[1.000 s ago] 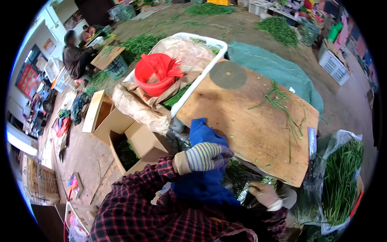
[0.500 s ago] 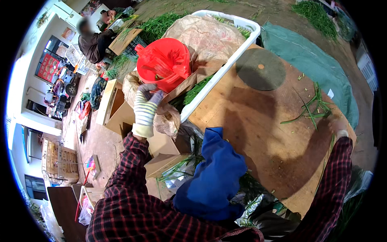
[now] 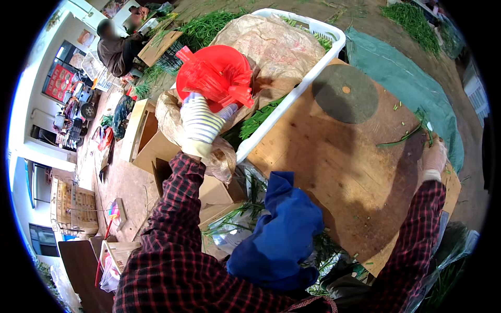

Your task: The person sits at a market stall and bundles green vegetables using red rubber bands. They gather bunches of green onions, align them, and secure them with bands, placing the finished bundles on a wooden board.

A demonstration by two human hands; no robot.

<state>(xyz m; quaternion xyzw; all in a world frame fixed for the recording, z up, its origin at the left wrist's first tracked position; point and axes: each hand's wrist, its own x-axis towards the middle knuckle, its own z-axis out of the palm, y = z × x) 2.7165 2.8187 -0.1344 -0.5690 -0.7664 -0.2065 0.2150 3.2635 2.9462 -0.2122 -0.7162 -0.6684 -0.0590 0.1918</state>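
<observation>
Head view: the left hand (image 3: 202, 122), in a striped glove, is at the near rim of the red bucket (image 3: 237, 60), on sacking (image 3: 271, 44) at the white crate's (image 3: 284, 107) left side; thumb apart, grip on the red plastic strips (image 3: 209, 79) unclear. At the counter's (image 3: 292, 141) right edge, the right hand's (image 3: 434, 154) fingers curl beside green stems (image 3: 420, 120), hold unclear.

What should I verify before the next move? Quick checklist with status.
1. Left hand at red bucket: ok, by its near rim.
2. Left hand's grip on red plastic strips: cannot tell, contact unclear.
3. Right hand at green stalks: ok, near the board's right edge.
4. Right hand's grip on the stalks: cannot tell.
5. Wooden board free of scraps: not ok, stalks lie on it.
6. Grey disc on the board: ok, lying flat.
</observation>
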